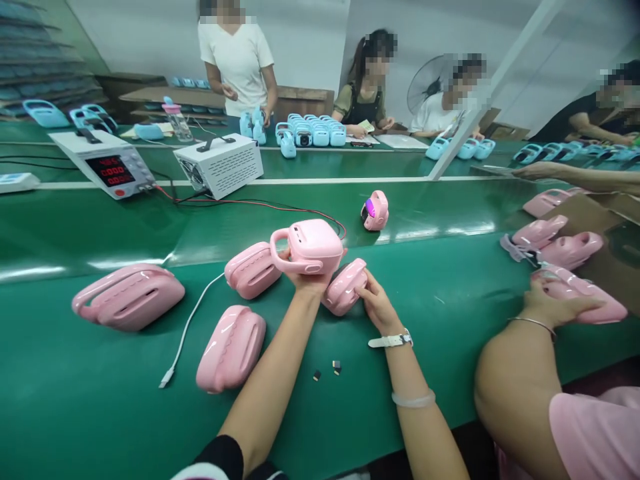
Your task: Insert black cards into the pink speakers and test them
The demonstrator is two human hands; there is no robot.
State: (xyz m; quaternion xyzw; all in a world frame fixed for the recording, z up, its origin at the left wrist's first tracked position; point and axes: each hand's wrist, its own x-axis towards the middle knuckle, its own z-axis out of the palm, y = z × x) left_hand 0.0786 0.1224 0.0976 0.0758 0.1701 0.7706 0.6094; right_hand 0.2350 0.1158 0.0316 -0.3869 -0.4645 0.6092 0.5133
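My left hand (311,281) holds up a pink device (316,241) from below, its loop handle pointing left. Just right of it, my right hand (376,303) grips the right side of a second pink device (345,288), which is tilted near the green table (425,320). Three more pink devices lie to the left: one close by (253,270), one nearer me (231,349) and one at far left (129,297). A white cable (187,325) runs between them. Small black cards (337,366) lie on the table below my hands.
A small pink device with a purple light (375,211) stands farther back. Behind are a power supply (105,163) and a white metal box (220,165). At right, a co-worker's hand (563,300) holds a pink device beside a cardboard box (617,240). Other people sit or stand across the table.
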